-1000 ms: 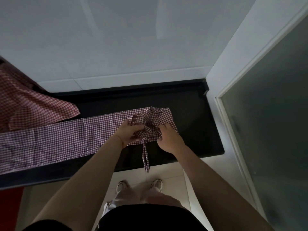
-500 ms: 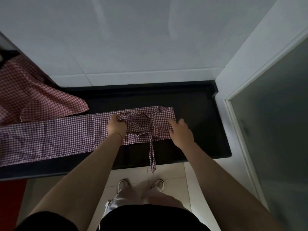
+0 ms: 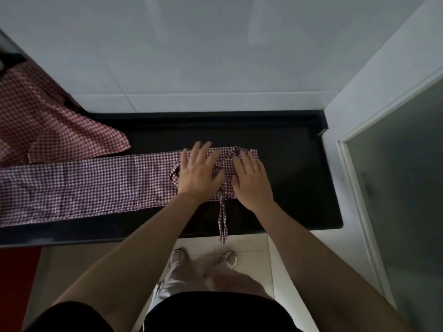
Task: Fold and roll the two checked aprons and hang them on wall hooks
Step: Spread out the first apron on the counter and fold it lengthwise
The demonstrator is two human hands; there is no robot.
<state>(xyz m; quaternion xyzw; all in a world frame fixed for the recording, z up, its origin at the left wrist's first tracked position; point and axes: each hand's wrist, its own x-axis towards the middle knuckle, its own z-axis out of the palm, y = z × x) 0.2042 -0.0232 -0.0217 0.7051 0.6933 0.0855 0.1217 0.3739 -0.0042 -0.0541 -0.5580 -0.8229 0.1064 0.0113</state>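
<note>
A purple checked apron (image 3: pixel 91 185), folded into a long strip, lies across the black counter (image 3: pixel 294 185). Its right end is bunched with straps folded in. My left hand (image 3: pixel 199 174) lies flat on that end with fingers spread. My right hand (image 3: pixel 251 180) presses flat beside it, at the strip's right edge. One apron strap (image 3: pixel 222 221) hangs over the counter's front edge. A red checked apron (image 3: pixel 40 130) lies loose and unfolded at the far left.
A white tiled wall (image 3: pixel 191 56) rises behind the counter. A frosted glass door (image 3: pixel 402 200) in a white frame stands at the right. Below are pale floor tiles, my shoes (image 3: pixel 203 257) and a red mat (image 3: pixel 14 283) at the left.
Both hands went from gripping and gathering the bunched end to lying flat on it. The bunched fabric is now pressed down. The view shifted slightly.
</note>
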